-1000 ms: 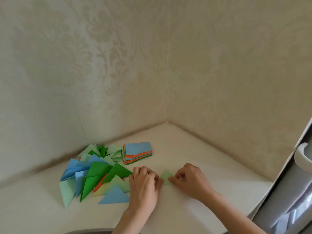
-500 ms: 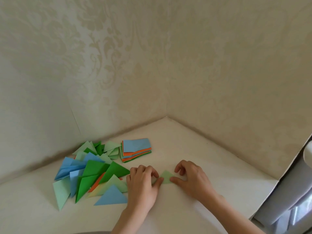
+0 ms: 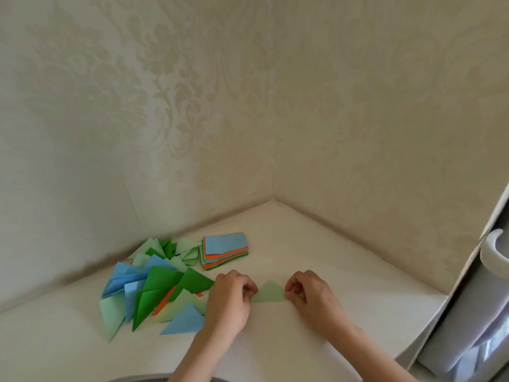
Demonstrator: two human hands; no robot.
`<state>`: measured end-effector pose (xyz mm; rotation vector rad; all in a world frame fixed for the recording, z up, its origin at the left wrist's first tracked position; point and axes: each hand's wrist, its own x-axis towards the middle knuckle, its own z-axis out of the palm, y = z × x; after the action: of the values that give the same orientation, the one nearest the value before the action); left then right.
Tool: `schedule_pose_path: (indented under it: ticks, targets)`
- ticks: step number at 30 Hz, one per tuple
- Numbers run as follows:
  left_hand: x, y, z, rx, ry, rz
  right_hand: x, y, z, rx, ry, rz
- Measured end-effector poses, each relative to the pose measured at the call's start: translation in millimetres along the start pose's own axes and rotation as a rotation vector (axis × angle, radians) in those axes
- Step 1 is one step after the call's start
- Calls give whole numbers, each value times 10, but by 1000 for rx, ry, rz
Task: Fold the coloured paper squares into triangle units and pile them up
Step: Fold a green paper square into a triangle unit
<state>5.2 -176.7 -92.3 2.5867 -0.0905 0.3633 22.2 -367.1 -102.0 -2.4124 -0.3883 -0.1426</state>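
Your left hand (image 3: 230, 296) pinches the left corner of the pale green triangle (image 3: 269, 293), right hand (image 3: 309, 295) the right corner; it lies flat on the counter (image 3: 316, 244). Folded pile (image 3: 154, 285) and square stack (image 3: 225, 250) sit left.

Left hand (image 3: 230, 300): bare, no ring or watch visible.
Right hand (image 3: 312, 297): bare likewise.
Forearms: apparently sleeveless to the frame edge.
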Motion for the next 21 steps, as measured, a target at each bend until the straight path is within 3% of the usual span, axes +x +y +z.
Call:
schedule_pose_path:
  ticks: [4,10,14,21]
  targets:
    - [-31,122,71,202,46,82,1,3,0,-11,-3,8]
    - [-54,266,72,236,89,43,-7,5,34,-25,13,1]
    - [-43,309,120,276,10,-53,-14,18,62,-36,29,-1]
    - [-71,356,214,81,163,50,-21,44,69,8,56,13]
